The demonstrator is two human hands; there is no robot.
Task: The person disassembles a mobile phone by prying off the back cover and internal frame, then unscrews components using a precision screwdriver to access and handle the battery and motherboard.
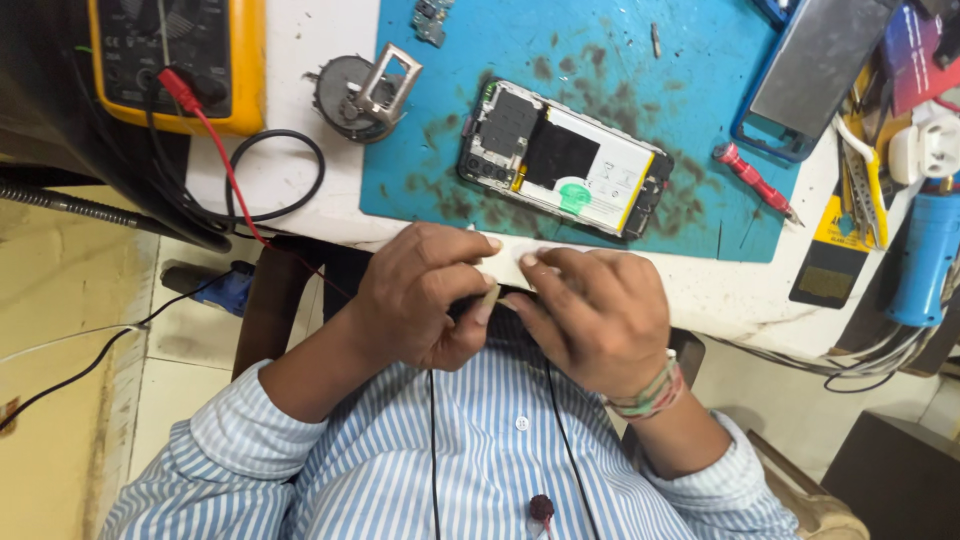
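Observation:
My left hand [418,295] and my right hand [592,315] meet close to my chest, just off the near edge of the white bench. Together they pinch a small flat pale strip [492,296] between the fingertips. Beyond them, an opened phone [563,158] lies back-up on a stained blue mat [600,60], its battery and dark circuit board showing. A red-handled screwdriver [752,180] rests on the mat to the phone's right.
A yellow multimeter [180,60] with red and black leads sits at the far left. A round metal part [360,92] lies beside the mat. A phone in a blue case [810,70], a blue tool [925,255] and tangled cables crowd the right.

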